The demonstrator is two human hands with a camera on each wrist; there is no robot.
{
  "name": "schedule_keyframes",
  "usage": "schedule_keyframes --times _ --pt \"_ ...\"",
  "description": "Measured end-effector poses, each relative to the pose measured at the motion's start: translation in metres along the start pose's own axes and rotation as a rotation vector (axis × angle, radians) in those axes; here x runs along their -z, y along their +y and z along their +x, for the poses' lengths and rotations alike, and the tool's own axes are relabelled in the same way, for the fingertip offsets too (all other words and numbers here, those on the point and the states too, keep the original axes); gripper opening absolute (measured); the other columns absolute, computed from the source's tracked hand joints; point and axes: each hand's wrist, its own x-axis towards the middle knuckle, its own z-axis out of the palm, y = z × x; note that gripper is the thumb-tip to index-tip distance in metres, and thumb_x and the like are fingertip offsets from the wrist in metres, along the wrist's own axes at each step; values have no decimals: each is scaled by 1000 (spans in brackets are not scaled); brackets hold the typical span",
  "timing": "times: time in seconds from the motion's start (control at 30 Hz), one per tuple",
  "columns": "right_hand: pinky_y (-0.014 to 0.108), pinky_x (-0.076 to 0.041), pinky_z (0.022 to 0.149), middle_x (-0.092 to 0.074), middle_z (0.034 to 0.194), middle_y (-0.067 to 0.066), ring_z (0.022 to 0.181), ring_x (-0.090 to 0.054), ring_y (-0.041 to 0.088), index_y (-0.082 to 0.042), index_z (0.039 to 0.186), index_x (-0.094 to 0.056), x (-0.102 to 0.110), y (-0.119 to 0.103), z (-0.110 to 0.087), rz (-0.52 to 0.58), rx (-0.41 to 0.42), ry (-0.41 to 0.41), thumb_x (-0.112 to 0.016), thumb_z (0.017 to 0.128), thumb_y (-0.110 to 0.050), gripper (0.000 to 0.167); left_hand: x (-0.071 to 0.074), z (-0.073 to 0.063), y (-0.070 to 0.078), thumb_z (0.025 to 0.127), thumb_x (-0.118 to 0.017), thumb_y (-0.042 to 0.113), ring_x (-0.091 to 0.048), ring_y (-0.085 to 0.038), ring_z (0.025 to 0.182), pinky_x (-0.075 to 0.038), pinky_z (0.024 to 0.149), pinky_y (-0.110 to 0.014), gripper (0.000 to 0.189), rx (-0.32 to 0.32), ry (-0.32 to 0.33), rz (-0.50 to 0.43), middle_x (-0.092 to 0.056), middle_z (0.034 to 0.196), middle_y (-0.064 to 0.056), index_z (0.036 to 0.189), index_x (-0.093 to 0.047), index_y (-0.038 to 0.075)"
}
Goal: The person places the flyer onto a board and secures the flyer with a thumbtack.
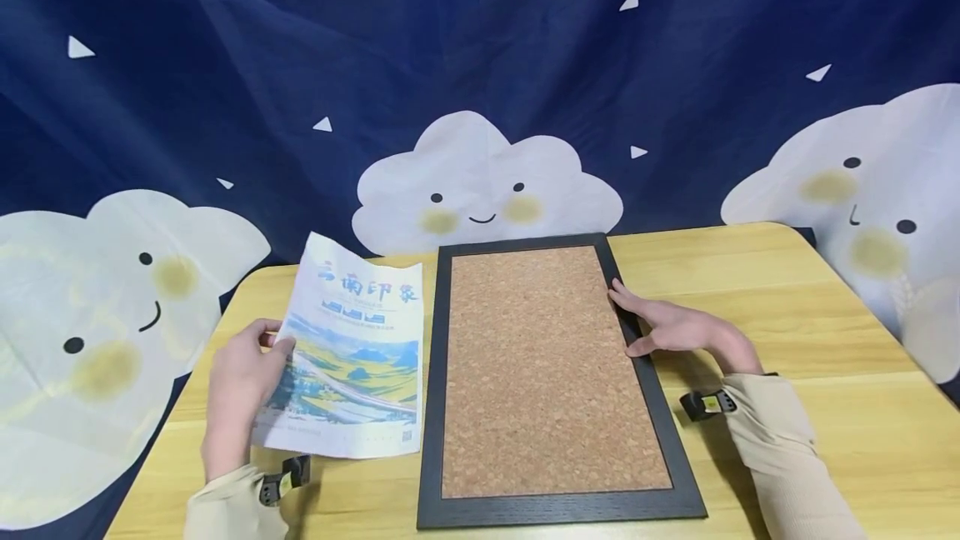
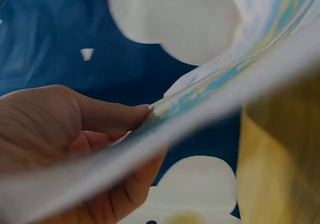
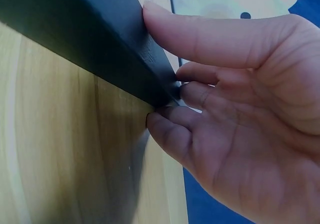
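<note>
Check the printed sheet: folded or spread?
Spread but bowed: the printed sheet shows its face in the head view, title to bottom edge, and the left fingers pinch its left edge.

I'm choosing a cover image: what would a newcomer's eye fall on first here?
Probably the large black-framed cork board near the middle of the head view, the right hand touching its right edge. Left of it, the left hand pinches a colourful printed sheet. Behind, smiling white clouds decorate a dark blue cloth.

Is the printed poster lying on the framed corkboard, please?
No, the left hand holds the printed poster left of the framed corkboard.
</note>
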Motion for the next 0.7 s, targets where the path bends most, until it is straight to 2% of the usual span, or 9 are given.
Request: schedule_keyframes --times 0.17,0.33,0.5,0.7 --pt "70 -15 117 8 167 33 151 0 56 13 160 -10 -1 -8 -1 -18 -35 5 -77 92 -19 100 12 -7 11 107 -54 25 -60 -23 77 -43 62 -27 36 13 84 -135 -65 113 -21 126 -65 -2" --pt "70 -15 117 8 166 34 151 0 57 14 159 -11 1 -6 0 -7 -16 11 -79 91 -19 101 18 -13 18 107 -54 33 -63 -12 69 -48 59 -23 39 16 96 -239 -69 103 -14 129 -64 2" --pt "71 -14 117 8 167 34 151 2 57 14 159 -11 2 -6 1 10 -15 7 -79 91 -19 102 21 -17 28 107 -56 33 -67 -11 65 -53 54 -25 38 -65 67 -383 -71 87 5 129 -62 1" --pt "72 -16 116 6 167 34 150 -1 58 14 159 -13 2 -1 -1 8 10 15 -78 92 -25 101 19 -25 45 108 -54 22 -71 -10 68 -57 57 -25 31 -157 23 -541 -74 84 14 129 -57 0"
